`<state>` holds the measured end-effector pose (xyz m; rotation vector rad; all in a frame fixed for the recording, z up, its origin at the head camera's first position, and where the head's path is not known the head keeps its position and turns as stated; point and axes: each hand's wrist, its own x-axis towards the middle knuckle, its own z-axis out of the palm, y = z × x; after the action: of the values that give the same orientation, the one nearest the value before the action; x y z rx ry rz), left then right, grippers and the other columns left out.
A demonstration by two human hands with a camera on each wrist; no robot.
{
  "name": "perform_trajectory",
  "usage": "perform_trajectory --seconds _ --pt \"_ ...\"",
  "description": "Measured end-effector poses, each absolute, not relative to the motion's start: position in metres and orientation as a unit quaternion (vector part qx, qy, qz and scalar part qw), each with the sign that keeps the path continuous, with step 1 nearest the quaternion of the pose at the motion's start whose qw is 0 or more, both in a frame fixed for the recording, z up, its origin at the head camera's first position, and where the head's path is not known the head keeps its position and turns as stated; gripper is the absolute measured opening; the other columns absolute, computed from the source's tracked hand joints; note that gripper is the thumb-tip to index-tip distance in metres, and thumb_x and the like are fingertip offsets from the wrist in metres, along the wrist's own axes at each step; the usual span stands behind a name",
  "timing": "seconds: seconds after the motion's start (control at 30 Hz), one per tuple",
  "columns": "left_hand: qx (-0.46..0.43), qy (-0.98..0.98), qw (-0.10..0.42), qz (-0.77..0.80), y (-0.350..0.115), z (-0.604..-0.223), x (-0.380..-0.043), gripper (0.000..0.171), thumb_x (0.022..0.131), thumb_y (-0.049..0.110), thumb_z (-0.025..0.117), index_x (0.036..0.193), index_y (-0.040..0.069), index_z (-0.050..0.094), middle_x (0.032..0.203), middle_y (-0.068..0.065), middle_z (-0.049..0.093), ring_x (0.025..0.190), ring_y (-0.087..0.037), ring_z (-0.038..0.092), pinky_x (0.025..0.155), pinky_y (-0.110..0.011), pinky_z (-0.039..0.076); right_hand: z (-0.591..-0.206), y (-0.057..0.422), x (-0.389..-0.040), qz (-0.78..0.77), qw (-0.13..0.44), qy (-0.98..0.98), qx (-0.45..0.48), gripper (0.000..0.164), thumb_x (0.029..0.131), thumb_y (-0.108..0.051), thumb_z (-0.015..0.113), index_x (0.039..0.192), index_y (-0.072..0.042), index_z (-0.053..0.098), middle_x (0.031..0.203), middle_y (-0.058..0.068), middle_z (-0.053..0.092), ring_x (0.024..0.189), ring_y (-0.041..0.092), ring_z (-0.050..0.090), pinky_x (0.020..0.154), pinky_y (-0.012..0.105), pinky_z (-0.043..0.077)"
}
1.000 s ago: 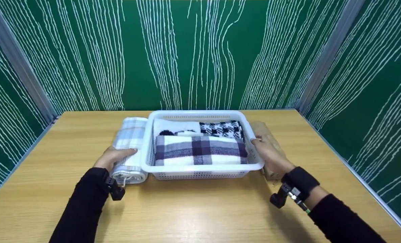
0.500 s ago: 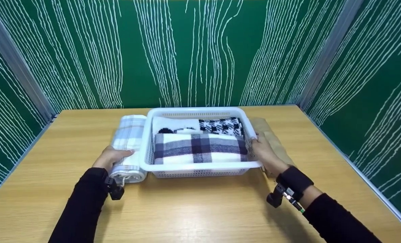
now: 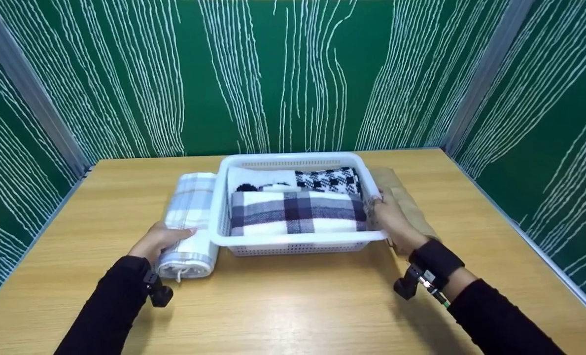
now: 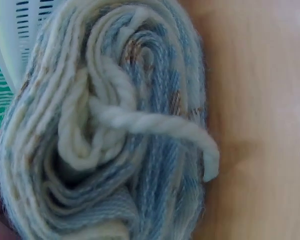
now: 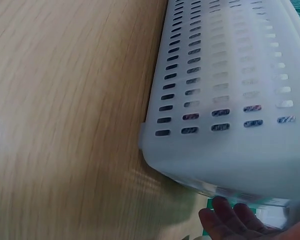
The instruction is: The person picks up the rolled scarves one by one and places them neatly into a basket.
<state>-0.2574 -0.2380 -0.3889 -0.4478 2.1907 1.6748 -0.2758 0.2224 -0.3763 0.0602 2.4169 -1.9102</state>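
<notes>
A rolled light-blue and white plaid scarf (image 3: 190, 212) lies at the basket's left side, its layered end (image 4: 115, 125) and a white twisted fringe strand showing in the left wrist view. My left hand (image 3: 158, 240) grips it from the left, thumb on top; the other fingers are mostly hidden. The white plastic basket (image 3: 297, 240) stands in the middle. At its right rim my right hand (image 3: 394, 219) holds on, with fingertips (image 5: 225, 215) under the rim in the right wrist view. Inside lies a folded purple-grey and white plaid cloth (image 3: 297, 213), in front of a black-and-white houndstooth-patterned cloth (image 3: 329, 180).
A tan folded cloth (image 3: 406, 202) lies to the right of the basket, partly behind my right hand. The wooden table (image 3: 283, 305) ends at green walls (image 3: 209, 98) with white wavy lines at the back and sides.
My left hand and the rolled scarf have shifted slightly toward me. The right hand stays at the basket's rim, its thumb less visible than before. The head view has tilted a little.
</notes>
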Motion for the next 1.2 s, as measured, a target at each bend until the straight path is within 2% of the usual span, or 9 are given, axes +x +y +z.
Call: perform_trajectory --seconds 0.1,0.23,0.33,0.47,0.7,0.77,0.87,1.0,1.2 --pt "-0.149 0.778 0.175 0.584 -0.239 -0.387 -0.248 0.054 0.091 0.021 0.065 0.127 -0.008 0.036 0.084 -0.008 0.062 0.070 -0.018 0.063 0.067 -0.031 0.053 -0.371 0.223 -0.277 -0.619 0.026 0.785 0.017 0.046 0.103 -0.012 0.019 0.147 -0.001 0.011 0.113 0.016 0.040 0.096 0.020 0.043 0.079 0.027 0.041" --pt "-0.140 0.794 0.180 0.563 -0.243 -0.384 -0.233 0.055 0.091 0.025 0.065 0.126 -0.007 0.037 0.084 -0.008 0.062 0.070 -0.018 0.063 0.066 -0.031 0.052 -0.364 0.223 -0.279 -0.617 0.015 0.787 0.012 0.047 0.103 -0.011 0.020 0.148 0.000 0.011 0.114 0.019 0.038 0.093 0.021 0.044 0.074 0.027 0.043" --pt "-0.134 0.800 0.187 0.554 -0.246 -0.382 -0.221 0.054 0.091 0.028 0.065 0.122 -0.008 0.041 0.084 -0.009 0.063 0.070 -0.020 0.063 0.066 -0.033 0.053 -0.363 0.225 -0.279 -0.615 0.015 0.789 0.010 0.049 0.103 -0.011 0.020 0.149 0.000 0.009 0.125 0.026 0.035 0.106 0.028 0.044 0.086 0.035 0.044" --pt "-0.126 0.807 0.190 0.545 -0.249 -0.383 -0.205 0.054 0.090 0.027 0.067 0.121 -0.010 0.043 0.084 -0.012 0.064 0.070 -0.022 0.064 0.065 -0.035 0.054 -0.366 0.227 -0.277 -0.614 0.018 0.789 0.011 0.051 0.103 -0.011 0.019 0.150 -0.001 0.006 0.145 0.030 0.021 0.129 0.039 0.030 0.104 0.049 0.031" --pt "-0.129 0.848 0.202 0.472 -0.256 -0.384 -0.182 0.056 0.086 0.031 0.071 0.116 -0.010 0.046 0.084 -0.014 0.063 0.069 -0.023 0.063 0.063 -0.035 0.054 -0.375 0.226 -0.275 -0.611 0.021 0.791 0.022 0.051 0.103 -0.012 0.019 0.151 -0.003 0.005 0.145 0.030 0.021 0.129 0.039 0.029 0.105 0.050 0.030" --pt "-0.126 0.855 0.209 0.457 -0.259 -0.383 -0.176 0.055 0.086 0.030 0.071 0.116 -0.010 0.047 0.084 -0.014 0.062 0.069 -0.024 0.063 0.063 -0.036 0.054 -0.377 0.225 -0.274 -0.611 0.021 0.791 0.021 0.051 0.103 -0.012 0.020 0.151 -0.003 0.005 0.145 0.029 0.021 0.128 0.038 0.030 0.104 0.048 0.032" --pt "-0.124 0.857 0.227 0.445 -0.263 -0.382 -0.167 0.055 0.086 0.029 0.072 0.116 -0.010 0.048 0.085 -0.013 0.062 0.071 -0.024 0.062 0.065 -0.036 0.053 -0.379 0.222 -0.274 -0.616 0.020 0.787 0.019 0.050 0.103 -0.012 0.020 0.151 -0.002 0.007 0.136 0.029 0.031 0.117 0.033 0.039 0.094 0.040 0.039" --pt "-0.073 0.859 0.235 0.448 -0.269 -0.382 -0.159 0.054 0.084 0.025 0.074 0.114 -0.011 0.048 0.086 -0.012 0.060 0.072 -0.023 0.061 0.066 -0.037 0.053 -0.381 0.220 -0.274 -0.624 0.015 0.781 0.025 0.047 0.104 -0.012 0.020 0.149 -0.002 0.012 0.117 0.021 0.041 0.097 0.023 0.044 0.079 0.029 0.041" --pt "0.005 0.886 0.220 0.409 -0.270 -0.379 -0.156 0.073 0.077 0.021 0.080 0.122 -0.019 0.039 0.097 -0.012 0.058 0.082 -0.024 0.057 0.073 -0.038 0.049 -0.380 0.221 -0.274 -0.624 -0.005 0.781 0.017 0.042 0.103 -0.009 0.021 0.143 0.003 0.020 0.100 0.014 0.043 0.081 0.016 0.044 0.067 0.023 0.040"
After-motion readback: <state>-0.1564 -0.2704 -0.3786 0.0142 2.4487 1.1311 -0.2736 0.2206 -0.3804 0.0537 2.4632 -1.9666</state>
